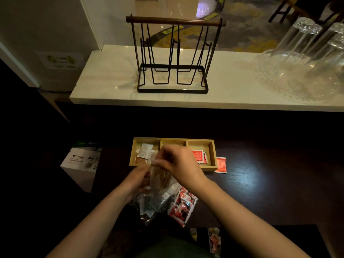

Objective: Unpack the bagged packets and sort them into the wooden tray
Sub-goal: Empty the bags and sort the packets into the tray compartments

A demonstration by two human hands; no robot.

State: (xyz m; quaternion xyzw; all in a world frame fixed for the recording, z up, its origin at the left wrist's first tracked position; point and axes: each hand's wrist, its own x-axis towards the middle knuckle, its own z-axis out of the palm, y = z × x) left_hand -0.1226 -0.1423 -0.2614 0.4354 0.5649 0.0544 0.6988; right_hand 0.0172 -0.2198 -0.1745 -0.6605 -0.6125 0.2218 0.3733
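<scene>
Both hands work a clear bag at frame centre.
Left hand [138,176] grips the bag [160,180] from below; right hand [175,162] pinches its top, just before the tray [212,155] holding white and red packets [199,156] on the dark worktop [260,183].

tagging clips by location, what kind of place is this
Probably a hotel or guesthouse refreshment counter: a wire cup rack and upturned glasses on a marble ledge, and a wooden tray holding condiment packets.
</scene>
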